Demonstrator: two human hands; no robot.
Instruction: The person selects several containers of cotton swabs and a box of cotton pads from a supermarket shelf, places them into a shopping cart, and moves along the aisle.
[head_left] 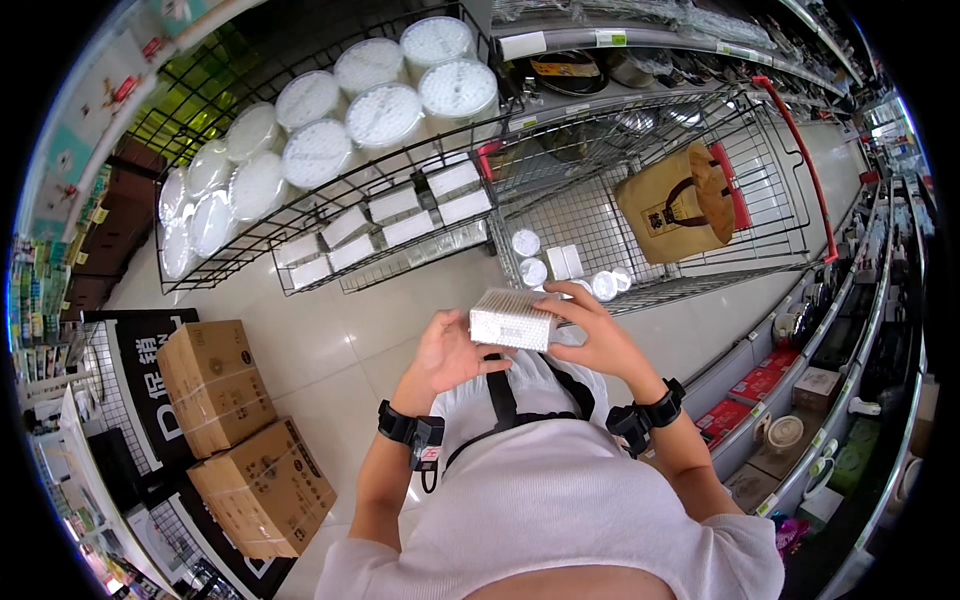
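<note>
A clear rectangular box of cotton swabs (508,322), its white tips packed in rows, is held in front of my body. My right hand (592,332) grips it at the right end, thumb and fingers on either side. Beside the box's left end, my left hand (450,355) has its fingers spread; the fingertips come close to the lower edge, and I cannot tell whether they touch. Ahead, a wire rack (390,160) carries several round tubs of swabs (385,115), with white rectangular packs (407,215) on the level below.
At right stands a shopping cart (790,180) holding a brown bag (655,215), small round tubs (603,286) and white packs (565,262). Two cardboard boxes (262,487) sit on the floor at left. Shelves of goods (790,400) curve along the right.
</note>
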